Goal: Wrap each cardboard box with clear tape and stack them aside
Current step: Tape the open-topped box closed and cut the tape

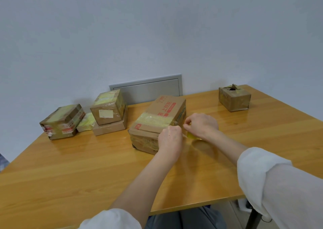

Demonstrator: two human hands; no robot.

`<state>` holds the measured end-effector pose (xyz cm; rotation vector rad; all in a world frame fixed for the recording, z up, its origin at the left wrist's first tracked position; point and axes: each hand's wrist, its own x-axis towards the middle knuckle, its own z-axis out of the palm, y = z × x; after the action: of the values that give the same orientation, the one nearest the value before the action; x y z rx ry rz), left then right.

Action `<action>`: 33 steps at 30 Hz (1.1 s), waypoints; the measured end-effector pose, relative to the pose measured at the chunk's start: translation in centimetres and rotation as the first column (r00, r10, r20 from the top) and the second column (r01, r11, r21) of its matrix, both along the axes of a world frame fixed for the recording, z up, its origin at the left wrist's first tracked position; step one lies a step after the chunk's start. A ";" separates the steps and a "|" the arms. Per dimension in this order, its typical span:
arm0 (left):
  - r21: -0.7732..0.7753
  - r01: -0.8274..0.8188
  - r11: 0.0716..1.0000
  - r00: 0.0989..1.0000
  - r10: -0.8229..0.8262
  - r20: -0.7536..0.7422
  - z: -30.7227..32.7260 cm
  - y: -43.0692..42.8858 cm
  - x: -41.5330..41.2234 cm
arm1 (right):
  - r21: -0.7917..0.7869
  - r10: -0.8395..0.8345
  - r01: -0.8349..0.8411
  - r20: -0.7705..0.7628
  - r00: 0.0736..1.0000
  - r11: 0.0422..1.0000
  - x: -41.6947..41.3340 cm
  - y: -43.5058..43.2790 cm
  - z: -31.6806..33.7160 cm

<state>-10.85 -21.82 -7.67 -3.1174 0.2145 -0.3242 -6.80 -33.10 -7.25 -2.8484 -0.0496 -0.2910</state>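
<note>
Wooden table: left hand curls over the red-printed box, steadying it; just beside, right hand grips the tape roll, likely to keep it taut.

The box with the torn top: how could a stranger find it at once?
Look to the far right corner of the wooden table. A small cardboard box stands there alone. Unlike the boxes at the left, its top is torn, with a dark hole.
</note>
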 end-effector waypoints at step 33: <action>-0.075 -0.031 0.997 0.997 0.026 -0.068 -1.8 2.5 -0.8 | 0.032 -0.015 0.015 0.002 1.000 0.999 -0.2 -0.1 -0.2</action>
<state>-11.69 -19.28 -9.47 -3.2066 0.1611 -0.2330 -6.99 -33.16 -7.50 -2.8179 -0.0236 -0.2954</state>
